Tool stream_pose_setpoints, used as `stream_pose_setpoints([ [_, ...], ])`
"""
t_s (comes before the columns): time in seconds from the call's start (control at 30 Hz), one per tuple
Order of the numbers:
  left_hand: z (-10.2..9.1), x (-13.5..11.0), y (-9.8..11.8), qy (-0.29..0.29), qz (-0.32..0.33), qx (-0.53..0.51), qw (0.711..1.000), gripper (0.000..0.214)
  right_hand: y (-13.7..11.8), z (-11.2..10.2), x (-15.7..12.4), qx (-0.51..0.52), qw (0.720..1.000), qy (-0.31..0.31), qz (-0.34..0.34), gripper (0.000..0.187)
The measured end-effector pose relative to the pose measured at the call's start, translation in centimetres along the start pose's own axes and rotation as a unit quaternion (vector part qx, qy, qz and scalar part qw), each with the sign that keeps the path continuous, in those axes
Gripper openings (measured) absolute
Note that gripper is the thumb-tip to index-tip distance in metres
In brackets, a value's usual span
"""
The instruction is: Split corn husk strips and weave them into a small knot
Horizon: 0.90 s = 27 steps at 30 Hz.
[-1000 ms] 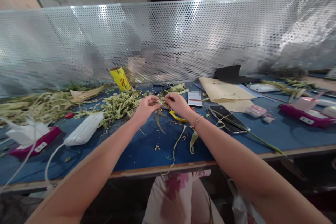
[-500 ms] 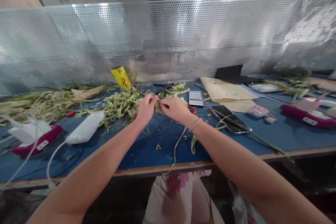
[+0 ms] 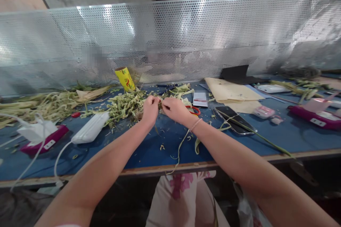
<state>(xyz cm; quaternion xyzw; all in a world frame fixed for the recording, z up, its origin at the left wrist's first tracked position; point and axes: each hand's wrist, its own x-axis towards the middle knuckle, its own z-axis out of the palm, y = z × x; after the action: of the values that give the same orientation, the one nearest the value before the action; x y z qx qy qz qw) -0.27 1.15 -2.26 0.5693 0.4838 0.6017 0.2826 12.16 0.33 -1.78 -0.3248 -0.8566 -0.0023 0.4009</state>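
My left hand [image 3: 151, 110] and my right hand [image 3: 176, 110] meet above the middle of the blue table, fingertips pinched close together. Whatever lies between them is too small and covered to name. Pale green plant strips [image 3: 125, 104] are heaped just left of my left hand, and more scraps lie behind both hands. Beside my right wrist a red looped handle [image 3: 196, 110] shows, partly covered by the hand. A long thin strip [image 3: 181, 149] runs from under my right wrist to the table's front edge.
A yellow tube [image 3: 125, 79] leans behind the heap. Left are a white power bank [image 3: 90, 127] and a magenta power strip [image 3: 57, 138]. Right are a small white box [image 3: 199, 99], a phone [image 3: 236, 120], brown paper [image 3: 229, 90] and another power strip [image 3: 314, 116]. A perforated metal screen [image 3: 170, 39] closes the back.
My hands stay pinched together at nearly the same spot, with only slight finger movement. The view has shifted a little, and more of the red handle shows beside my right hand.
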Motion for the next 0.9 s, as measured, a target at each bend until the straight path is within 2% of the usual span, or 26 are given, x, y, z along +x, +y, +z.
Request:
stream_pose_setpoints([
  [0.1,-0.4,0.2,0.0,0.011,0.031,0.023,0.999,0.024,0.3,0.0,-0.2,0.027,1.000,-0.003,0.006,0.021],
  [0.23,-1.4,0.4,0.5,-0.057,0.068,0.069,0.994,0.023,1.0,-0.4,-0.5,0.089,0.993,0.015,0.079,0.017],
  [0.33,-1.8,0.5,0.7,-0.070,0.082,0.085,0.990,0.025,1.2,-0.7,-0.5,0.137,0.980,0.020,0.145,0.013],
  [0.43,-1.8,0.5,0.7,-0.082,0.081,0.089,0.989,0.028,1.2,-0.7,-0.4,0.170,0.971,0.022,0.164,0.013],
  [0.53,-1.6,0.3,0.8,-0.098,0.053,0.035,0.993,0.026,1.2,-0.5,-0.4,0.206,0.963,0.037,0.171,0.016],
  [0.7,-1.3,0.1,1.3,-0.129,-0.058,-0.126,0.982,0.021,2.0,-0.2,-0.2,0.306,0.927,0.058,0.207,0.017],
  [0.9,-1.3,-0.1,1.4,-0.136,-0.077,-0.141,0.978,0.026,2.4,-0.2,0.0,0.358,0.903,0.084,0.223,0.015],
])
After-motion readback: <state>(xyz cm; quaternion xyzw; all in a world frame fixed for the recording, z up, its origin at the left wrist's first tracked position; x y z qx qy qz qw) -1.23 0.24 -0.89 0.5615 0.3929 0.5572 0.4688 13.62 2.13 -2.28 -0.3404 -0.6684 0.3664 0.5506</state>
